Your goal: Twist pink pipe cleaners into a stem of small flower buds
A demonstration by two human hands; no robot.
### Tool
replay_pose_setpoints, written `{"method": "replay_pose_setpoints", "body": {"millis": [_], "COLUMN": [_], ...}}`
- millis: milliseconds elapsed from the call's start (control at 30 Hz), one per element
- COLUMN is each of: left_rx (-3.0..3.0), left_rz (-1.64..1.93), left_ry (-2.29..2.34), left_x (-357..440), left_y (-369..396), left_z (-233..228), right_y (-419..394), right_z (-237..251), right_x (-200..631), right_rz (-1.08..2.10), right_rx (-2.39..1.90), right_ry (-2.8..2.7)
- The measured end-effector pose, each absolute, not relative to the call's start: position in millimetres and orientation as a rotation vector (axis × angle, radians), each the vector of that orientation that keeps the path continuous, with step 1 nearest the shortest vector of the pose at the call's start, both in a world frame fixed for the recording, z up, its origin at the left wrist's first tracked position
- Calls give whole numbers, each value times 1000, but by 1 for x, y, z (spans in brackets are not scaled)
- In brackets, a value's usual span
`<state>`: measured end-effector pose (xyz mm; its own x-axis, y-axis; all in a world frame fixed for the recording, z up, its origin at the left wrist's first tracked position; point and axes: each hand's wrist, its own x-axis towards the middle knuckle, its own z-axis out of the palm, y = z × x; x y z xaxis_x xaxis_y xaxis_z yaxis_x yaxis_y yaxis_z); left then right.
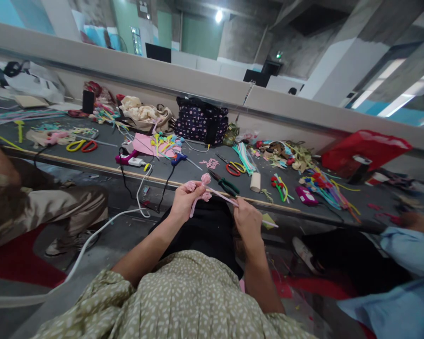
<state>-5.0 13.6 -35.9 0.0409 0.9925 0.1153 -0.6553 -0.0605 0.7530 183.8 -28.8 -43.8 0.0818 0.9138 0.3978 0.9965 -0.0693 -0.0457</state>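
My left hand (pixel 183 200) is closed around a pink pipe-cleaner flower (pixel 202 187) with small rounded loops at its top. My right hand (pixel 246 217) pinches the flower's thin pale stem (pixel 223 197), which runs on past the fingers to the lower right. Both hands hover above my lap, just in front of the low dark table (pixel 183 170). Green-handled pliers (pixel 224 183) lie on the table right behind the flower.
Red and yellow scissors (pixel 233 167), a blue glue gun (pixel 178 158), a cardboard tube (pixel 256 181), bundles of coloured pipe cleaners (pixel 325 188) and a dotted bag (pixel 201 120) crowd the table. A person sits at left (pixel 38 207), another in a blue sleeve at right (pixel 406 263).
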Motion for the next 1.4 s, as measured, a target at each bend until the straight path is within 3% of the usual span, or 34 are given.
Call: {"method": "replay_pose_setpoints", "body": {"millis": [933, 1200, 1300, 1400], "left_rx": [747, 658, 616, 610], "left_rz": [1522, 1564, 1580, 1581], "left_ry": [626, 601, 632, 638], "left_x": [-4, -1, 0, 1], "left_y": [10, 16, 16, 15], "left_z": [-30, -34, -34, -34], "right_y": [-26, -42, -53, -53], "right_z": [-41, -34, -40, -48], "right_x": [185, 173, 158, 144], "right_rz": [-441, -437, -248, 1], "right_rx": [-2016, -1407, -1096, -1082], "right_ry": [-1931, -1888, -1952, -1892]}}
